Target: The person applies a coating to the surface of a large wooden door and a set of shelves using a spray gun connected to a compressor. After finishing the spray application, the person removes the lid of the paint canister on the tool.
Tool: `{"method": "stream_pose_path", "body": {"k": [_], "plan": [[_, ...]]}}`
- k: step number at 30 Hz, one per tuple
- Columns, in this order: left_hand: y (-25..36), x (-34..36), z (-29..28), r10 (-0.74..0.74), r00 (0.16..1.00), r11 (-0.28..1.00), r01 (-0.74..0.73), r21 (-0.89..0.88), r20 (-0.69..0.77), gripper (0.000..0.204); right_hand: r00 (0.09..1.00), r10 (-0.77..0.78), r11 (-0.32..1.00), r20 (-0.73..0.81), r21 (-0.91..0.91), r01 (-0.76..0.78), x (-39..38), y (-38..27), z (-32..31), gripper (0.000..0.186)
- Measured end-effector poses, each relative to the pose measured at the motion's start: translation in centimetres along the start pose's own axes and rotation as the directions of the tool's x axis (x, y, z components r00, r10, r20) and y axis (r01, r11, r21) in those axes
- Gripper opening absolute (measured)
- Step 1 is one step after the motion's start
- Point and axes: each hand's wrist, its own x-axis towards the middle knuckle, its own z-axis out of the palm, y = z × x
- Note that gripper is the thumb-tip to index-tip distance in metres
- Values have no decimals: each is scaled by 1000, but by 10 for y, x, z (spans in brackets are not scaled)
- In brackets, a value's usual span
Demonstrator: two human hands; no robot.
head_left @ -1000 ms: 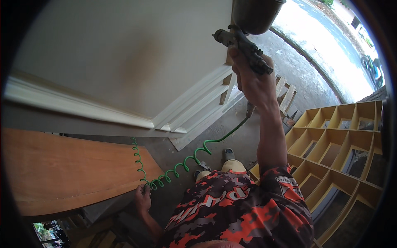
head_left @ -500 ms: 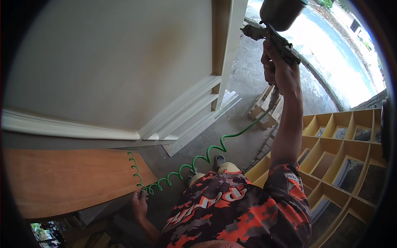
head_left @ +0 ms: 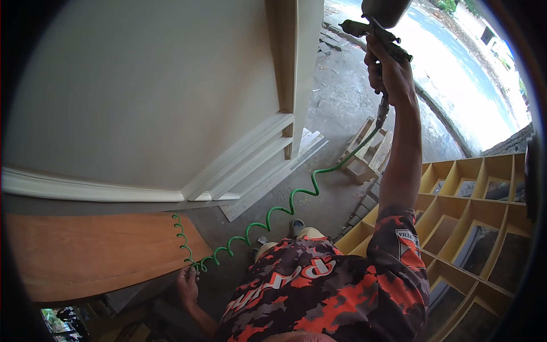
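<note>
Hose (head_left: 327,170) in left hand (head_left: 188,288), spray gun (head_left: 379,29) in right hand (head_left: 394,75)

At left are a pale panel (head_left: 154,97) and a brown board (head_left: 97,245). Near the board's edge, the left hand pinches the hose (it is green and coiled). At upper right, the right hand is closed around the spray gun's handle. Below stands a yellow shelf frame (head_left: 478,198).

Grey concrete floor (head_left: 342,85) runs from the middle of the frame to the upper right, where glaring daylight whitens the pavement (head_left: 450,62) outside, with green foliage (head_left: 446,5) at the top edge. A yellowish wooden shelf unit (head_left: 439,206) with open compartments fills the lower right. Reddish-brown wooden board (head_left: 102,245) spans the lower left, above a darker area.
</note>
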Motion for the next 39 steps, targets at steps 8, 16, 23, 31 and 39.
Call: {"method": "stream_pose_path", "body": {"k": [8,16,23,31,39], "plan": [[-2,0,4,11,1000,999,-11,-39,21,19,991,-110,991,-73,-80,105,25,-2,-6,45],[9,1,5,-8,1000,999,9,-31,27,20,997,-57,998,-54,-21,56,14,-7,-3,44],[-6,12,-14,17,999,999,-14,-51,48,20,998,-2,1000,55,20,0,-17,-15,24,44],[-12,23,-44,38,997,999,-35,-39,61,19,999,-1,999,36,41,0,-55,-21,70,42],[-28,26,-75,7,999,1000,-6,-18,49,17,1000,3,999,5,-42,-3,-93,-21,124,39]]}}
